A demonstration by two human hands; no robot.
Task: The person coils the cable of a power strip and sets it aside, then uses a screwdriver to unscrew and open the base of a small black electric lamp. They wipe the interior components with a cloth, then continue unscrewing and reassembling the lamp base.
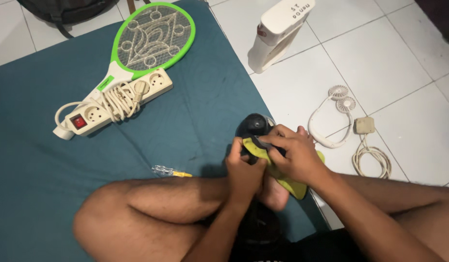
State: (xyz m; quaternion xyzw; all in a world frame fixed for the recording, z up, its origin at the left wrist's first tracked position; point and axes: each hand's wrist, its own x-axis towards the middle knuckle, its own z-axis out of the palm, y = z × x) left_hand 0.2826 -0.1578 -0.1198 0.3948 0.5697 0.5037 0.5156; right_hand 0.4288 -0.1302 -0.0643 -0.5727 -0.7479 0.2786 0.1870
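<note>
Both my hands close on one small gadget: my left hand (244,167) wraps it from below, fingers curled shut, and my right hand (292,155) clamps over it from above, thumb and fingers pinching a dark strap-like piece. The gadget (256,127) shows a rounded black top and a yellow-green body, but my fingers cover most of it, so I cannot tell just what it is or where the black part joins the yellow. A yellow-green edge also pokes out beneath my right wrist; whether it belongs to the same gadget is unclear.

The gadget sits over my foot (275,191), at the right edge of the teal mat (40,160), with my bent knees below it and cut off by the frame. Just left of the gadget, on the mat, lies a tiny screwdriver (172,171) with a clear handle, its tip hard to make out. Well up-left of the gadget lie a power strip (88,116) with its cord coiled on top and a green racket-shaped zapper (154,36), touching each other. Right of the gadget, on the white tiles, lie a white neck fan (333,116) and a charger (364,125) with looped cable. Above it leans a white appliance (278,31), partly cut off.
</note>
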